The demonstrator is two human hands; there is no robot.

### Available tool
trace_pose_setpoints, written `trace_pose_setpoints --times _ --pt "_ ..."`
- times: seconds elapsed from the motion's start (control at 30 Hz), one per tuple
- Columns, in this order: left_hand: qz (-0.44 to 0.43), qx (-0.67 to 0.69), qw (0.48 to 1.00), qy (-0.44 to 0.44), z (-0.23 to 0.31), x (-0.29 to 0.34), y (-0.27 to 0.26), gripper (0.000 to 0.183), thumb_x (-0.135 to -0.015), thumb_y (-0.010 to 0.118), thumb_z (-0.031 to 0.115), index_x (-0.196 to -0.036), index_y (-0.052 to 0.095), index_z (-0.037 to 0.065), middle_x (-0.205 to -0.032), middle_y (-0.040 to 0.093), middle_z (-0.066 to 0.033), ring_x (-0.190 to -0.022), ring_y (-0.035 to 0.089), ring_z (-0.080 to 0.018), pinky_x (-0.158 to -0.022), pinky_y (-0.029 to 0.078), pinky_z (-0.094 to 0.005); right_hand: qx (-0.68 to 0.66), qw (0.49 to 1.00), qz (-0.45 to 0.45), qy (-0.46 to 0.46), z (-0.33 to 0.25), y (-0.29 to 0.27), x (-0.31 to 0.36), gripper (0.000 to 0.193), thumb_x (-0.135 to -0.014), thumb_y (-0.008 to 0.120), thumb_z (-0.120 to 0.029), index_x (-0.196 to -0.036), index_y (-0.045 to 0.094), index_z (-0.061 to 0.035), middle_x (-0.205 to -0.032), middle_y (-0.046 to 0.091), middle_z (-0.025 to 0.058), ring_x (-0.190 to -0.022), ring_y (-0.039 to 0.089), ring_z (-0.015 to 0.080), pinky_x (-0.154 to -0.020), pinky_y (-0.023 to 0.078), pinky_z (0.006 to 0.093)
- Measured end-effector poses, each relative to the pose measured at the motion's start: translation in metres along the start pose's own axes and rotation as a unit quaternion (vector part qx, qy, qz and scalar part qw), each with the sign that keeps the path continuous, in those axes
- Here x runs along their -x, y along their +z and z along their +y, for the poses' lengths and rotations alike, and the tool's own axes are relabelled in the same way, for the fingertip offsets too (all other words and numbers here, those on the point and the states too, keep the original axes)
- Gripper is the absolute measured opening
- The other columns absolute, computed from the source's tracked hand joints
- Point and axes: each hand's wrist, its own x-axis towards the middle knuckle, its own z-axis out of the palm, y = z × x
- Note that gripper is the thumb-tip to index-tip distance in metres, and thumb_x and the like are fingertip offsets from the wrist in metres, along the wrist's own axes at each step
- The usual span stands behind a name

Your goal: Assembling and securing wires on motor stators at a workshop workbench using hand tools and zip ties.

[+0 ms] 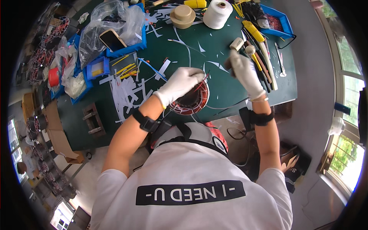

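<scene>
A round motor stator (194, 102) with red-copper windings lies on the green table top (226, 88) right in front of me. My left hand (180, 82), in a white glove, rests on the stator's top and pinches thin red wires at its rim. My right hand (245, 73), also gloved, is held up to the right of the stator and grips the brown handle of a small mallet (234, 48) with a pale head. Black straps sit on both wrists.
White paper strips (124, 92) litter the mat left of the stator. Blue bins (126, 48) hold plastic bags and a phone (112, 39). A white thread spool (217, 13), a tan round block (183, 16) and yellow-handled tools (255, 32) lie behind. Several stators (38, 126) stand at the left.
</scene>
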Motion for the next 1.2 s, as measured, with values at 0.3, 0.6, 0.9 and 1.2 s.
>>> trace_pose_setpoints --times 0.3,0.6,0.9,1.2 --pt "-0.044 0.679 0.722 -0.126 0.063 0.053 -0.042 0.063 -0.100 0.038 0.052 -0.131 0.045 -0.002 -0.118 0.057 -0.0148 -0.110 0.057 -0.0259 -0.101 0.044 -0.0406 0.249 0.882 0.052 -0.398 -0.072 0.084 0.054 0.025 -0.069 0.073 -0.013 -0.094 0.072 -0.0109 -0.093 0.067 0.0108 -0.090 0.060 0.0332 -0.083 0.045 0.0440" --pt "-0.012 0.652 0.747 -0.132 0.037 0.068 -0.057 0.043 -0.102 0.043 0.035 -0.128 0.050 0.002 -0.125 0.057 -0.0115 -0.114 0.056 -0.0213 -0.100 0.045 -0.0354 0.280 0.865 0.060 -0.412 -0.082 0.110 0.061 0.016 -0.072 0.071 -0.018 -0.087 0.073 -0.0138 -0.093 0.069 0.0095 -0.095 0.060 0.0323 -0.088 0.044 0.0458" --pt "0.043 0.318 0.946 -0.034 0.032 -0.009 -0.067 0.035 -0.099 0.055 0.030 -0.125 0.060 0.007 -0.064 0.045 0.0063 -0.054 0.038 -0.0008 -0.047 0.028 -0.0181 -0.085 0.984 0.035 -0.151 -0.105 0.069 -0.011 0.021 -0.089 0.058 -0.008 -0.103 0.062 0.0065 -0.085 0.064 0.0045 -0.070 0.057 0.0061 -0.062 0.048 0.0212" --pt "0.007 0.201 0.979 -0.007 0.041 -0.030 -0.073 0.025 -0.095 0.060 0.024 -0.103 0.069 0.002 -0.061 0.049 0.0053 -0.049 0.040 -0.0019 -0.045 0.028 -0.0195 -0.122 0.984 -0.040 -0.125 -0.105 0.053 -0.024 0.022 -0.090 0.062 -0.012 -0.105 0.067 0.0030 -0.078 0.063 0.0004 -0.066 0.054 0.0039 -0.059 0.045 0.0189"
